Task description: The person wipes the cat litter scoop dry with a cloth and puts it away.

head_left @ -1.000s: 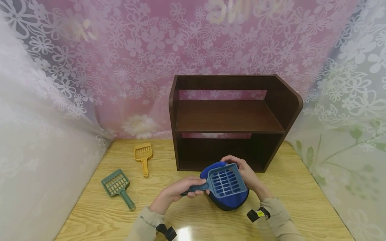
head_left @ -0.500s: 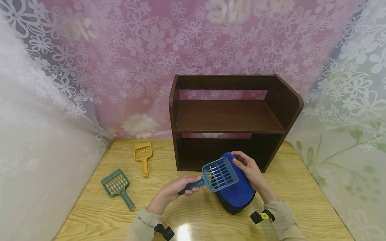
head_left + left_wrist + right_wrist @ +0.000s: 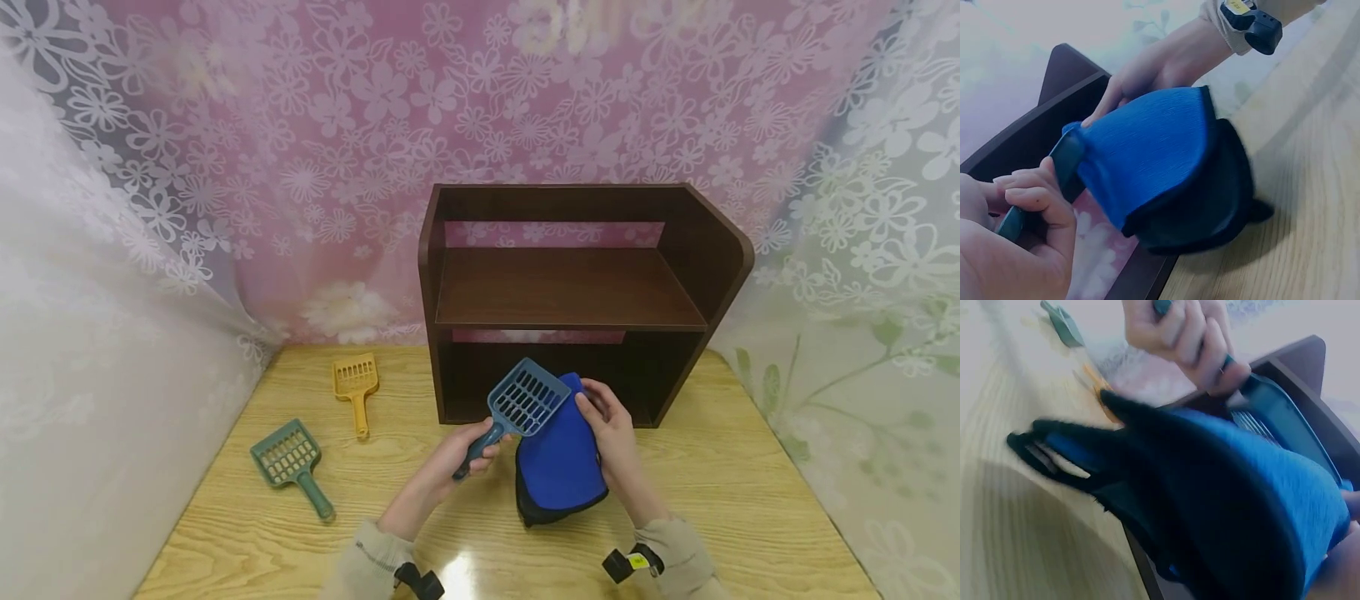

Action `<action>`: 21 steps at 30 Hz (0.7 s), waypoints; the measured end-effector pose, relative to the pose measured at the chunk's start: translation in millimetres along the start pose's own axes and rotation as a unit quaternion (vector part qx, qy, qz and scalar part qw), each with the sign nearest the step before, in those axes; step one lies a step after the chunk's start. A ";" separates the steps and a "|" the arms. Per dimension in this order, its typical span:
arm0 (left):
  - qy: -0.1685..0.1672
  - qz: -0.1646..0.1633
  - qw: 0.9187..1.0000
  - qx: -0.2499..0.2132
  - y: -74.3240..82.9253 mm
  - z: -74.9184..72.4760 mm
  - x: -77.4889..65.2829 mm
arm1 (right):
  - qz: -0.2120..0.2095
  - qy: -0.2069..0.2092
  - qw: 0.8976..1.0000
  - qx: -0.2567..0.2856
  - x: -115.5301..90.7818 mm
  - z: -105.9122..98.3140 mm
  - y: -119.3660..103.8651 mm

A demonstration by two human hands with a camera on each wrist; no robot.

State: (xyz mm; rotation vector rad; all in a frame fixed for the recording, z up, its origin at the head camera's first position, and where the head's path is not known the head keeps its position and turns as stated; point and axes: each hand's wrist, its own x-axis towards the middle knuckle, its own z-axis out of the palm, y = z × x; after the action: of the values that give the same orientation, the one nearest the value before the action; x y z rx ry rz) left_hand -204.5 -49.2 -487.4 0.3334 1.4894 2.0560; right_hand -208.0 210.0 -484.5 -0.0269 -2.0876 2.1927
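In the head view my left hand grips the handle of a blue-grey slotted litter scoop, its head tilted up toward the shelf. The scoop's head overlaps the upper left part of a blue fabric thing with black edging, soft and pouch-like. My right hand pinches that fabric thing at its far upper end. From the left wrist, a dark flap and a small tab show at the near end of the fabric thing. The right wrist view shows its dark underside with a loop-like strap; what is inside is hidden.
A dark brown two-tier shelf stands at the back, just beyond both hands. On the wooden table's left side lie a yellow slotted scoop and a green one. Flowered curtains hang behind and at both sides.
The scoop has moved up and its head has turned away from me. The blue fabric thing swung right, then came back left, tilting more upright, with the right hand still holding it.
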 end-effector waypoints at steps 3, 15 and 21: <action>0.021 0.005 1.000 -0.015 -0.1 5.9 1.5 | 0.009 0.020 1.000 0.015 -5.6 9.4 1.5; 0.057 0.026 0.997 -0.047 -0.9 12.3 6.9 | -0.043 0.025 0.999 0.000 -27.2 36.5 12.7; 0.079 0.028 0.994 -0.064 -1.2 12.4 9.4 | -0.066 -0.002 0.998 -0.002 -38.1 46.4 21.2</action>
State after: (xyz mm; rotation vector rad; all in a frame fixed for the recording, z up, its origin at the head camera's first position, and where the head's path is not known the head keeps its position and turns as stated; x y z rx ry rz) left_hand -205.4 -33.7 -485.4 0.1674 1.4425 2.2552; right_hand -175.8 159.2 -505.6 0.1136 -2.0331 2.1137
